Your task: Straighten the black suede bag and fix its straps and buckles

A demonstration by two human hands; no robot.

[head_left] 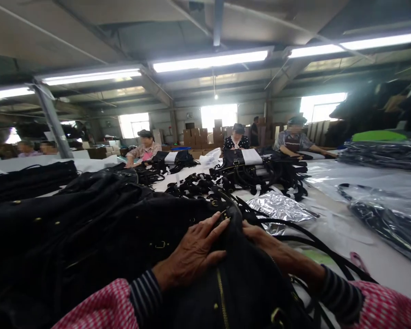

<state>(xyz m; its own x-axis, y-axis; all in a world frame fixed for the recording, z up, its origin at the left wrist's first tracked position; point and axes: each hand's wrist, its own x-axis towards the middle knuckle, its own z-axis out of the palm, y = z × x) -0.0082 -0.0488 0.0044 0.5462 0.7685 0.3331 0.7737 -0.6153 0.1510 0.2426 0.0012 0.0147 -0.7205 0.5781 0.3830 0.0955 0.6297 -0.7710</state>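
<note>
a black bag (239, 283) with a gold zipper lies nearest, on the worktable (380, 260) right below the camera, its fabric dark and slack with small gold fittings. the left hand (193, 253) lies flat on it, fingers spread, pinching nothing. the right hand (263, 240) curls against the bag's top edge; whether it pinches the fabric i cannot tell. more black bags (71, 228) crowd the left; to the right, past thin black straps (322, 251), the tabletop is bare toward its edge.

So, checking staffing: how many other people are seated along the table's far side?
3: one person at left-centre, one in the middle, one at right. Others behind may be hidden.
</note>
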